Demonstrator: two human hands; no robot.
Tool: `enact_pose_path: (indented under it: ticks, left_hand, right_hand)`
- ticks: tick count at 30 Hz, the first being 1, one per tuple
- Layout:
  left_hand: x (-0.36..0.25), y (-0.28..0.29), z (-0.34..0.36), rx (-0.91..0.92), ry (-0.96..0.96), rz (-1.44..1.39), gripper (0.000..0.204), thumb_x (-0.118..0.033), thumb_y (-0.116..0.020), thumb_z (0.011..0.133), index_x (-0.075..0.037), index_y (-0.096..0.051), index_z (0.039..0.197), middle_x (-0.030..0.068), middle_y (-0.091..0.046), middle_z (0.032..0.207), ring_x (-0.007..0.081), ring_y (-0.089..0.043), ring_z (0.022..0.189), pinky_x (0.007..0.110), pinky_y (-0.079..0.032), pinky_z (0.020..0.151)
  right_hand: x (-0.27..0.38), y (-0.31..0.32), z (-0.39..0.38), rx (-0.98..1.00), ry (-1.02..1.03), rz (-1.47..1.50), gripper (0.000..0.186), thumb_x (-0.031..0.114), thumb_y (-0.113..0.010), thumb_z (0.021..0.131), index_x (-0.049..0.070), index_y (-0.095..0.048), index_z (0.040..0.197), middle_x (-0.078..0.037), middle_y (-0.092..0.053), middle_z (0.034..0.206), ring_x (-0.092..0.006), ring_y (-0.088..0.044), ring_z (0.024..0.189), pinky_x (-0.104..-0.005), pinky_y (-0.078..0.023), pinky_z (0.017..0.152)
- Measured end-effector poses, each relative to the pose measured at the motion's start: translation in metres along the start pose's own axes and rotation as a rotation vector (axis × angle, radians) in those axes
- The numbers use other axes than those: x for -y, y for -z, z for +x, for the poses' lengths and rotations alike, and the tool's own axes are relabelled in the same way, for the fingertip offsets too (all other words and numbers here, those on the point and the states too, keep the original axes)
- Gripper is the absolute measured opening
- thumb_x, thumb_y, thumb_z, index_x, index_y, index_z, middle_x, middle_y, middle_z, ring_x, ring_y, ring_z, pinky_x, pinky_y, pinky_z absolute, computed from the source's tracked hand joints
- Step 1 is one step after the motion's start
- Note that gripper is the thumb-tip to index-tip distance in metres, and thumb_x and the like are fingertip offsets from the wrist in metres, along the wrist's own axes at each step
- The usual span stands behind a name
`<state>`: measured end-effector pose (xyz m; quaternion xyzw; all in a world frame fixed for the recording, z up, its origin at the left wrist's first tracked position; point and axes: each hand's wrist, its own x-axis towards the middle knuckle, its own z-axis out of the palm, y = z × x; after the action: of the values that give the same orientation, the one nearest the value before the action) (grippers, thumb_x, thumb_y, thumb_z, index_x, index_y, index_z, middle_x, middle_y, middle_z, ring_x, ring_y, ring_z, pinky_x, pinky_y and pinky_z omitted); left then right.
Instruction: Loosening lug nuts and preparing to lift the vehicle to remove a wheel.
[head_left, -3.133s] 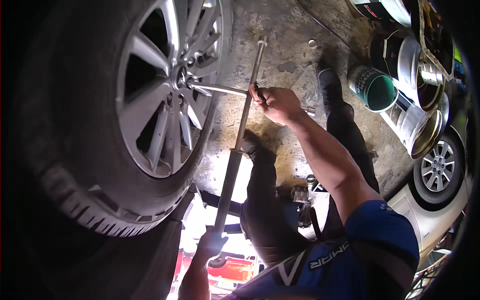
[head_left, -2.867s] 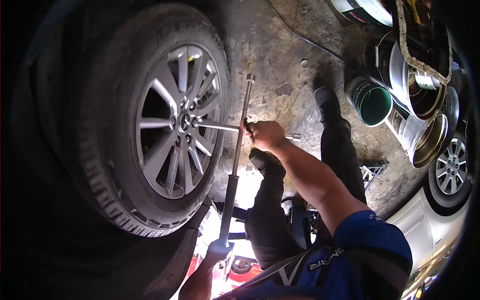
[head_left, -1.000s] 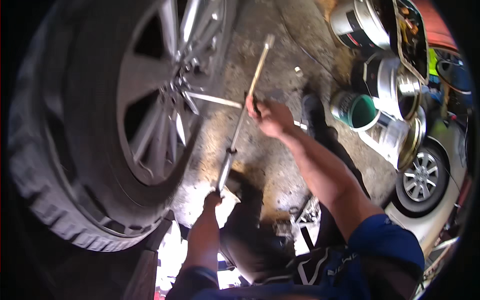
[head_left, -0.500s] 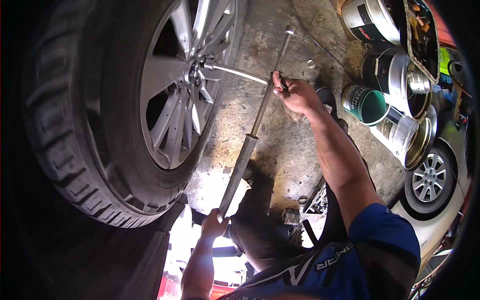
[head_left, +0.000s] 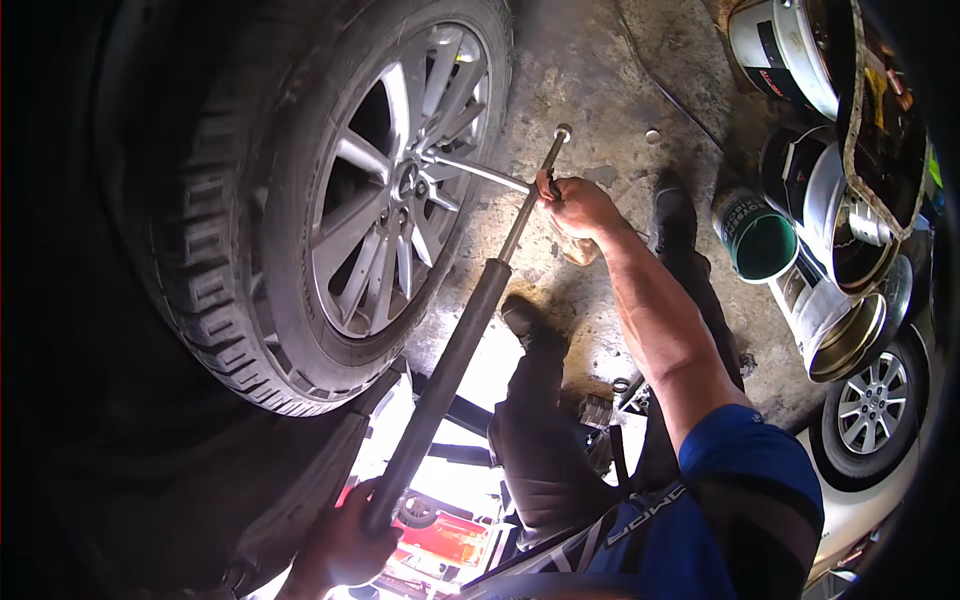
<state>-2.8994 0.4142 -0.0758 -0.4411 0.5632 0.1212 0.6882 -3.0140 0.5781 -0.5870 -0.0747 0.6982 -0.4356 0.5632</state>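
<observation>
A cross-shaped lug wrench (head_left: 482,172) has one arm running to a nut near the hub of the car wheel (head_left: 385,215), which stands on my left. Around the middle of the wrench, where the arms cross, my right hand (head_left: 580,208) is closed. A long grey metal pipe (head_left: 445,385) is sleeved over the wrench arm that points toward me. Low in the view, my left hand (head_left: 345,545) wraps round the near end of that pipe. The far wrench arm ends in a socket (head_left: 563,131) over the floor.
Several buckets, among them a green-lined one (head_left: 760,245), and a dirty tray (head_left: 880,110) stand at the right. A light-coloured car with a wheel (head_left: 870,410) is behind them. A cable (head_left: 665,90) crosses the concrete floor. My shoe (head_left: 675,212) is near the wrench.
My left hand and the pipe's near end have moved lower and leftward, and more of the pipe shows. My right hand stays at the wrench's crossing. The view has shifted.
</observation>
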Motion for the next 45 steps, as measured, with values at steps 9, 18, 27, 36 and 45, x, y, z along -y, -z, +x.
enact_pose_path:
  ticks: [9, 18, 27, 36, 45]
  left_hand:
    - [-0.05, 0.053, -0.08, -0.021, -0.183, -0.434, 0.083, -0.01, -0.073, 0.077, -0.009, -0.031, 0.149, 0.0148, -0.066, 0.101, 0.02, -0.067, 0.075, 0.033, -0.054, 0.064]
    - [-0.059, 0.004, -0.06, -0.208, 0.279, 0.23, 0.056, -0.022, -0.062, 0.077, -0.002, -0.048, 0.128, 0.0273, -0.065, 0.103, 0.0435, -0.066, 0.095, 0.05, -0.05, 0.089]
    - [0.081, -0.163, 0.201, -0.367, -0.073, 0.084, 0.037, -0.02, -0.074, 0.073, -0.004, -0.06, 0.103, 0.0175, -0.067, 0.088, 0.0366, -0.067, 0.088, 0.044, -0.054, 0.076]
    - [0.091, -0.248, 0.193, -0.424, -0.133, -0.123, 0.027, -0.018, -0.07, 0.075, -0.005, -0.056, 0.094, 0.0187, -0.067, 0.083, 0.0396, -0.066, 0.082, 0.05, -0.052, 0.073]
    - [0.055, -0.107, 0.024, -0.325, 0.043, 0.029, 0.038, -0.03, -0.07, 0.079, -0.004, -0.058, 0.103, 0.0146, -0.069, 0.088, 0.0347, -0.069, 0.077, 0.045, -0.056, 0.071]
  right_hand:
    - [0.009, 0.004, 0.01, -0.032, 0.093, -0.061, 0.026, 0.036, -0.055, 0.091, 0.012, -0.064, 0.096, -0.014, -0.07, 0.096, -0.033, -0.066, 0.091, -0.0397, -0.05, 0.081]
    - [0.008, 0.002, 0.005, -0.017, 0.106, -0.026, 0.024, 0.034, -0.051, 0.093, 0.016, -0.065, 0.097, -0.015, -0.07, 0.092, -0.0367, -0.067, 0.088, -0.0446, -0.052, 0.078]
    - [0.025, 0.011, -0.012, -0.081, 0.085, -0.236, 0.018, 0.023, -0.052, 0.084, 0.016, -0.066, 0.095, -0.012, -0.072, 0.092, -0.0353, -0.068, 0.086, -0.0471, -0.053, 0.076]
    - [0.033, 0.066, -0.072, -0.134, 0.004, -0.346, 0.021, 0.028, -0.054, 0.088, 0.015, -0.067, 0.099, -0.015, -0.07, 0.092, -0.0351, -0.068, 0.086, -0.0456, -0.053, 0.078]
    - [0.063, 0.043, -0.048, -0.096, 0.113, -0.237, 0.013, 0.027, -0.054, 0.09, 0.016, -0.06, 0.094, -0.014, -0.069, 0.09, -0.0341, -0.068, 0.087, -0.0447, -0.053, 0.073]
